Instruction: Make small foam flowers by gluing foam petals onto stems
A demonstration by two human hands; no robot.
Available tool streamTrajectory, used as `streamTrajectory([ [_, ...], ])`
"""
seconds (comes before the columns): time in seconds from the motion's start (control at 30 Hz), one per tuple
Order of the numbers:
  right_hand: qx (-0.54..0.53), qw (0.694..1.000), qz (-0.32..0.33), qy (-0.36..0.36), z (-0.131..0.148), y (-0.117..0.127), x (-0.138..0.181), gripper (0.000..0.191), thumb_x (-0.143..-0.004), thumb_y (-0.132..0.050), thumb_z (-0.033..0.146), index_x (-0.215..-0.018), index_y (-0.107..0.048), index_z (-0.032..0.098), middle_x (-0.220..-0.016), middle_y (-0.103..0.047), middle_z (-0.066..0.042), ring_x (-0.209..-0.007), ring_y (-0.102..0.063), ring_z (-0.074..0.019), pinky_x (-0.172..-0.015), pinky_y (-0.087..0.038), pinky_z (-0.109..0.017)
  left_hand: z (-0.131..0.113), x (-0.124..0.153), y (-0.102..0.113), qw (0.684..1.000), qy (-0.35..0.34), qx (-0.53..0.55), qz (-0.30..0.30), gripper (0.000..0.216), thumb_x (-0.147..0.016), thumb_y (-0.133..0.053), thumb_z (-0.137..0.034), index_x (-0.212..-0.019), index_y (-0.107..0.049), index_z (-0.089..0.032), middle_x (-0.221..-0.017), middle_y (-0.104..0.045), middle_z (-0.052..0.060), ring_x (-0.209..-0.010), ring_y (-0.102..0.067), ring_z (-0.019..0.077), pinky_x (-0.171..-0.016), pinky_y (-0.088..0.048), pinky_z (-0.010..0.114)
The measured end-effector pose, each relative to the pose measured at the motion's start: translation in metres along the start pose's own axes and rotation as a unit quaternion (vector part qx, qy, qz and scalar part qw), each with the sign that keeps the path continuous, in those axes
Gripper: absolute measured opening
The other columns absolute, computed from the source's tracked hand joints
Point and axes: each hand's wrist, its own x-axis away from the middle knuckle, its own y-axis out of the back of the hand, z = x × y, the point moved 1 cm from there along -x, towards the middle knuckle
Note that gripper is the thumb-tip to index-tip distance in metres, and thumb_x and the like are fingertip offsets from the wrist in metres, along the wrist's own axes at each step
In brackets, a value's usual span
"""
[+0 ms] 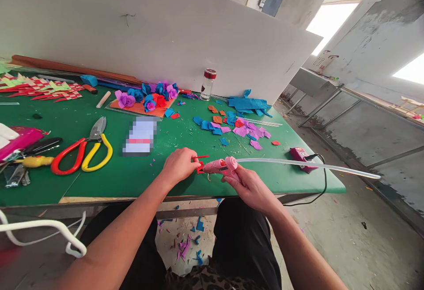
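Observation:
My right hand point(247, 184) is wrapped round the handle of a pink hot glue gun point(218, 166). A long clear glue stick point(308, 163) juts from the gun's back end toward the right. At the gun's nozzle, my left hand point(180, 164) pinches a small red paper piece point(200, 167). A thin red strip sticks out above its fingertips. The nozzle touches the red piece or sits very close to it; I cannot tell which. Further back lie loose blue, purple, orange and red petals point(250, 130).
Scissors point(96, 133) with red and yellow handles and a blurred-out rectangle point(141, 136) lie left. Finished paper flowers point(149, 98) rest behind them, near a red-lidded jar point(207, 85). A pink power box point(304, 159) with a black cable stands at the right edge of the green table point(122, 179).

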Motion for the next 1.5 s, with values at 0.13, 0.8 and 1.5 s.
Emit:
streamTrajectory([
  [0.13,0.006,1.0,0.002,0.006,0.0006,-0.0002,-0.0012,0.026,-0.093,-0.045,0.038,-0.102,-0.06,0.019,-0.08,-0.067,-0.006,-0.069,-0.059,-0.0199,-0.066,-0.044,-0.028,0.0012,-0.0006,-0.0008,1.0,-0.001,0.002,0.0,0.015,-0.072,-0.059,-0.033,-0.067,-0.07,-0.024,-0.067,-0.068,0.003,-0.062,-0.058,0.0185,-0.051,-0.026,0.028],
  [0.8,0.059,0.998,0.0,0.016,0.0013,-0.0028,-0.0017,0.014,-0.094,-0.043,0.03,-0.089,-0.051,0.019,-0.073,-0.058,-0.001,-0.063,-0.05,-0.0154,-0.057,-0.033,-0.024,0.0026,-0.0009,-0.003,1.0,-0.001,0.003,-0.004,0.015,-0.071,-0.059,-0.032,-0.065,-0.069,-0.024,-0.069,-0.069,0.003,-0.064,-0.059,0.0186,-0.05,-0.025,0.027],
  [1.5,0.091,0.996,0.01,0.013,0.0025,0.0022,-0.001,0.021,-0.095,-0.041,0.031,-0.104,-0.054,0.018,-0.081,-0.064,-0.005,-0.068,-0.056,-0.0179,-0.063,-0.038,-0.026,0.0024,-0.0018,-0.0017,1.0,-0.009,0.005,-0.004,0.015,-0.072,-0.06,-0.032,-0.067,-0.071,-0.024,-0.065,-0.068,0.002,-0.062,-0.057,0.0181,-0.05,-0.026,0.028],
])
